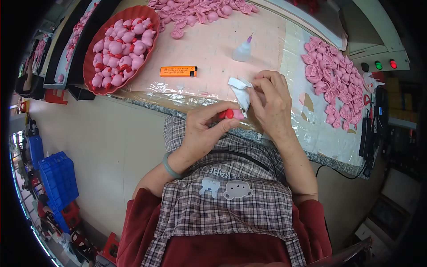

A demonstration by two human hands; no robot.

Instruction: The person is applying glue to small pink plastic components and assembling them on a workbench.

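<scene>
Between the thumb and fingers of my left hand [199, 130] is a small pink figurine [238, 115] with red parts, held just over the table's near edge. My right hand [275, 107] pinches a folded white cloth [241, 95] beside the figurine; whether the cloth touches it, I cannot tell. Beyond my right hand stands a small translucent bottle [242, 51] with a purple needle tip. An orange lighter [178, 71] lies flat on the table, farther off than my left hand.
A red scalloped bowl [152, 17] full of pink and red figurines sits at the left. Loose pink pieces lie heaped at the back [200, 13] and at the right [333, 80]. A machine panel [382, 64] with green and red lights stands at the far right.
</scene>
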